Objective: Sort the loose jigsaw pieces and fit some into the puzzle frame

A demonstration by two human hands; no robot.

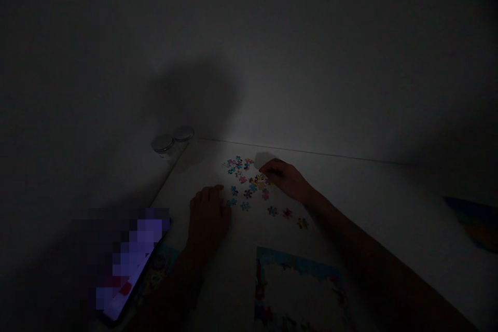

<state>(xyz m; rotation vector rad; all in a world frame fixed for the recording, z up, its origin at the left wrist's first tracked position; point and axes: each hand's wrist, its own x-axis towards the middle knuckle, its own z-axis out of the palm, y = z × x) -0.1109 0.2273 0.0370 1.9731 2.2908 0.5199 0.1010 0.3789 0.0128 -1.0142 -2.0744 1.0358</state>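
In the dim head view, small colourful puzzle pieces [248,194] lie in a loose pile on the white table [233,233]. My right hand [286,179] is at the pile's right edge, its fingers bent and pressed together; whatever they hold, if anything, is too dark to make out. Left of the pile, my left hand [210,212] rests on the table with its fingers loosely spread and nothing seen in it. A partly assembled puzzle border [298,258] lies nearer, between my forearms, its middle unfilled.
A lit phone [136,259] lies at the left, beside a colourful picture sheet [159,267] partly under my left forearm. Two round-lidded jars [163,143] stand at the far left corner. A blue and orange object [476,223] is at the far right.
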